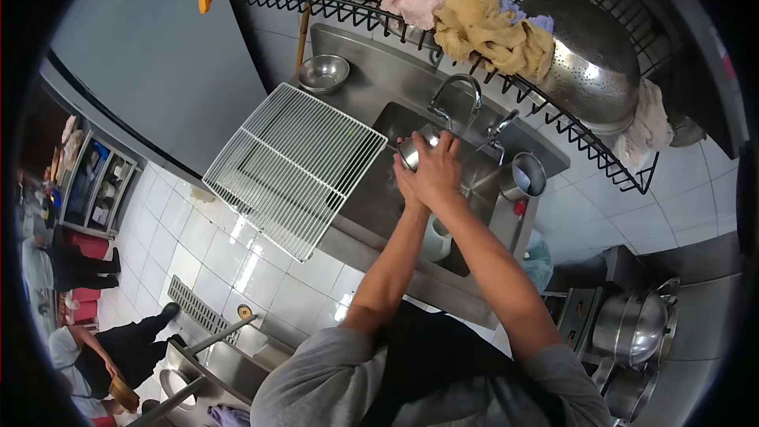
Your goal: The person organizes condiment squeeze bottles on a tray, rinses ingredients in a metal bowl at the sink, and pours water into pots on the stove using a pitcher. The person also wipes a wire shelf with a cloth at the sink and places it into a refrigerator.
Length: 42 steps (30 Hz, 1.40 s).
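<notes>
Over the sink (365,204), both my hands are on a small shiny metal bowl (410,155). My left hand (408,186) grips it from the near left side, and its fingers are partly hidden. My right hand (439,168) lies across the bowl's right side with the fingers curved over it. Just behind the bowl is the curved chrome faucet (477,88). A pale container (436,241) stands in the basin below my wrists, partly covered by my right forearm.
A white wire rack (294,166) lies across the sink's left side. Behind it sits a metal bowl (323,73). At right stands a metal container (522,175). Overhead, a black wire shelf (581,136) holds cloths (486,32) and a colander (593,63). Other people work at far left.
</notes>
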{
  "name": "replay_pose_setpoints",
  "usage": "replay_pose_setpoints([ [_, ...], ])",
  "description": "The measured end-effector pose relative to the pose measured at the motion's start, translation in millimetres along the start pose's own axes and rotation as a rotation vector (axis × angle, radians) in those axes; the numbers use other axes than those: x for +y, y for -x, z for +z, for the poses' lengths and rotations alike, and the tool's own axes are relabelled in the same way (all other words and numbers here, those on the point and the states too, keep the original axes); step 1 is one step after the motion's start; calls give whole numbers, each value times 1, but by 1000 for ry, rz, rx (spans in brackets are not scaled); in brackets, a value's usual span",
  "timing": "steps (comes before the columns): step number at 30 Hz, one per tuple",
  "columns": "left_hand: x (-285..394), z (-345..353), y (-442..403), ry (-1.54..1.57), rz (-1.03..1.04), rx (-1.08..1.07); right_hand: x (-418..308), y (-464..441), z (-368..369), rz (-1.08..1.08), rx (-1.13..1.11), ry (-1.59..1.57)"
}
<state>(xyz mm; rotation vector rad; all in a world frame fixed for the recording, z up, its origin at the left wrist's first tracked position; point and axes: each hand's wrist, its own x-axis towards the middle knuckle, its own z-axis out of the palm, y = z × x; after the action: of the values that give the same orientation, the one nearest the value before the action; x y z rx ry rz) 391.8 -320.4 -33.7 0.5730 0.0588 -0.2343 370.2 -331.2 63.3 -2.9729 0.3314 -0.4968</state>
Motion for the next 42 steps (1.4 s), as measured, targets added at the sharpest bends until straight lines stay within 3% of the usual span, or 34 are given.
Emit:
replay_pose_setpoints([
  [2, 5, 1, -2, -71, 28, -3, 6, 1, 2, -6, -1, 2],
  [4, 8, 0, -6, -189, 83, -6, 30, 1, 12, 5, 142, -217],
  [6, 12, 1, -15, -279, 167, -2, 52, 7, 14, 82, 61, -336],
  [8, 19, -2, -11, -1369, 598, -21, 80, 23, 43, 509, -269, -1455],
  [9, 29, 3, -5, -1268, 588, -115, 94, 36, 64, 605, -322, -1656],
  [10, 41, 11, 6, -1127, 369, -129, 102, 47, 76, 610, -317, -1660],
  [12, 45, -2, 9, -881, 349, -122, 101, 70, 92, 643, -385, -2047],
  [13, 57, -5, 20, -1031, 487, -86, 97, 80, 84, 645, -383, -2120],
  [15, 71, -16, 45, -1127, 456, -41, 94, 90, 69, 578, -448, -2152],
  [17, 78, -35, 70, -1277, 278, -55, 95, 103, 53, 526, -543, -2160],
  [18, 75, -40, 84, -1283, 284, -36, 99, 110, 56, 520, -566, -2164],
  [20, 68, -42, 105, -1073, 42, 8, 105, 118, 58, 582, -677, -2214],
  [23, 57, -40, 138, -1068, 157, 9, 112, 123, 45, 671, -699, -2141],
  [24, 56, -36, 152, -1037, 179, 31, 116, 120, 44, 663, -687, -2155],
  [27, 62, -66, 198, -1361, 316, -87, 135, 97, 67, 713, -571, -2069],
  [29, 73, -76, 249, -1217, 116, -38, 143, 80, 67, 762, -463, -2034],
  [31, 82, -100, 299, -1311, 44, 99, 153, 56, 92, 886, -294, -1971],
  [34, 76, -156, 372, -1123, -49, 294, 156, 37, 95, 950, -161, -1918],
  [36, 73, -183, 413, -952, -130, 436, 160, 27, 98, 973, -158, -1914],
  [38, 69, -208, 444, -953, -158, 478, 167, 15, 122, 862, -239, -1986],
  [42, 71, -226, 457, -1007, -249, 545, 159, 11, 130, 839, -267, -2020],
])
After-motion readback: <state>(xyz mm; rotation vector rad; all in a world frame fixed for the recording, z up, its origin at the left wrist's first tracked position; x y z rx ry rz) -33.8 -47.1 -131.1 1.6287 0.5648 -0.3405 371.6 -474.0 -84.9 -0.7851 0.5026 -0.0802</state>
